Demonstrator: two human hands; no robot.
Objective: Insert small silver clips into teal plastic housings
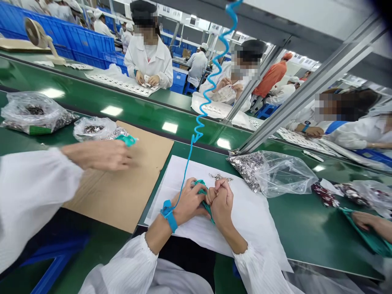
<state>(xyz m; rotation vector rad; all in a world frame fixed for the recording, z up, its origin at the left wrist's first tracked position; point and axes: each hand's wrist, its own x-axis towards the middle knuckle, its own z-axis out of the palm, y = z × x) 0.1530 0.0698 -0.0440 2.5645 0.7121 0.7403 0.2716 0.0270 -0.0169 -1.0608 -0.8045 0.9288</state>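
Teal piece (200, 182), held over a white sheet (248, 220) on the bench (309, 232). The left hand (191, 200) clasps it between thumb and fingers; the right hand (222, 202) curls at three o'clock, any pinch hidden. Handling appears under way, unfinished: loose metal parts (221, 178) towards two o'clock and a bag of parts (249, 167) beyond lie seemingly unused.
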